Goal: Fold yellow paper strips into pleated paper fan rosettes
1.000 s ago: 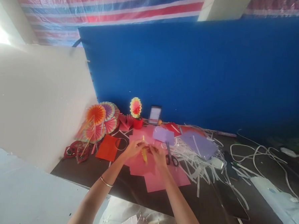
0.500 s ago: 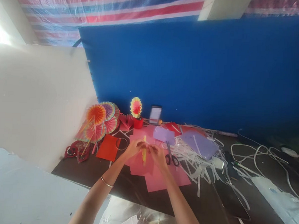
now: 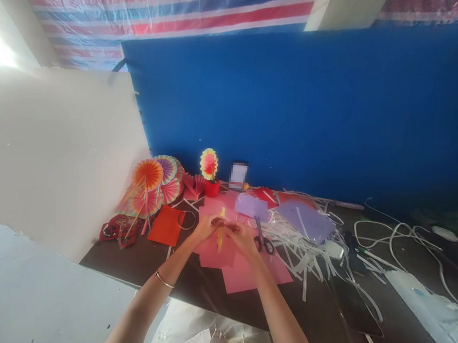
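A narrow yellow folded paper piece (image 3: pixel 220 241) stands out between my two hands, above pink sheets (image 3: pixel 242 274). My left hand (image 3: pixel 206 228) has its fingers closed around the paper's left side. From the right, my right hand (image 3: pixel 241 234) pinches at the same piece, its fingertips nearly meeting the left ones. The fingers hide the middle of the paper. Black-handled scissors (image 3: pixel 263 241) lie just right of my right hand. A purple sheet (image 3: pixel 252 207) is behind them, and an orange-red sheet (image 3: pixel 165 225) lies left of my left hand.
Round paper fans (image 3: pixel 147 175) stand at the left back. A red pot (image 3: pixel 211 188) holds a yellow-pink fan, beside a propped phone (image 3: pixel 238 175). White paper strips (image 3: pixel 305 252) heap up on the right, near white cables (image 3: pixel 398 236). A blue panel (image 3: pixel 293 108) rises behind.
My right hand's fingers have shifted slightly left, closer to my left fingertips. The yellow paper remains between both hands.
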Available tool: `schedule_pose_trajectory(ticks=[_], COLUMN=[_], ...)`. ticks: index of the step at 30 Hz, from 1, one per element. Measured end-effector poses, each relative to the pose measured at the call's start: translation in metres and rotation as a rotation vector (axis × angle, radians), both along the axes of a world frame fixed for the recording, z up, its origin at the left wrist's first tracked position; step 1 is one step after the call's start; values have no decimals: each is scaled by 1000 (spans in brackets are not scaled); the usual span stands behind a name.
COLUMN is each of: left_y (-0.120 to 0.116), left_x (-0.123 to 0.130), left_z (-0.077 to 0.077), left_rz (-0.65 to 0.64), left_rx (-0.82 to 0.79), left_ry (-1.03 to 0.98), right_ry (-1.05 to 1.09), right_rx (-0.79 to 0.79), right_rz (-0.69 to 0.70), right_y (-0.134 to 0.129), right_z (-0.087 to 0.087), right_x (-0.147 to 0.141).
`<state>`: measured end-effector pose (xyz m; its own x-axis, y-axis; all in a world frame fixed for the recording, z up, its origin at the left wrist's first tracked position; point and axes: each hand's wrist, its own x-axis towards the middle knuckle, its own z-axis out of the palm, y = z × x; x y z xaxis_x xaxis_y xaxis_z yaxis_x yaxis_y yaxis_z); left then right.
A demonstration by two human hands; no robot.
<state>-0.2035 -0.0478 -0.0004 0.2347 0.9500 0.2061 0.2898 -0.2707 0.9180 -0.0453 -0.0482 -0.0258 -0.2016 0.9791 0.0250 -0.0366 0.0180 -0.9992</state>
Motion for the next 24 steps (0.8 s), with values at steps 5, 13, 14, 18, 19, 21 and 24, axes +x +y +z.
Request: schedule_pose_trajectory(ticks=[5,13,14,18,19,21,24], left_y=[-2,-1,-1,-3,-3,-3,-2], left_x=[3,4,4,3,2,2,3], left_z=[0,-3,-2,1,1,0,-3], left_rz=[45,22,26,26,23,17,18], left_rx=[33,-3,0,6,2,-4,-7], left_ry=[-1,-34,-36,-65,-75,-94,-110], right_ry=[-31,-102,-101,-93,-89,-88,-116], right_rx=[55,118,115,61,51,58,114], right_rz=[-26,-52,-42,54,75,96,109], right_y=[5,4,4,5,6,7,7], right_z=[-3,11,11,11,11,12,12], right_x=[-5,-9,-9,-1,2,6,8])
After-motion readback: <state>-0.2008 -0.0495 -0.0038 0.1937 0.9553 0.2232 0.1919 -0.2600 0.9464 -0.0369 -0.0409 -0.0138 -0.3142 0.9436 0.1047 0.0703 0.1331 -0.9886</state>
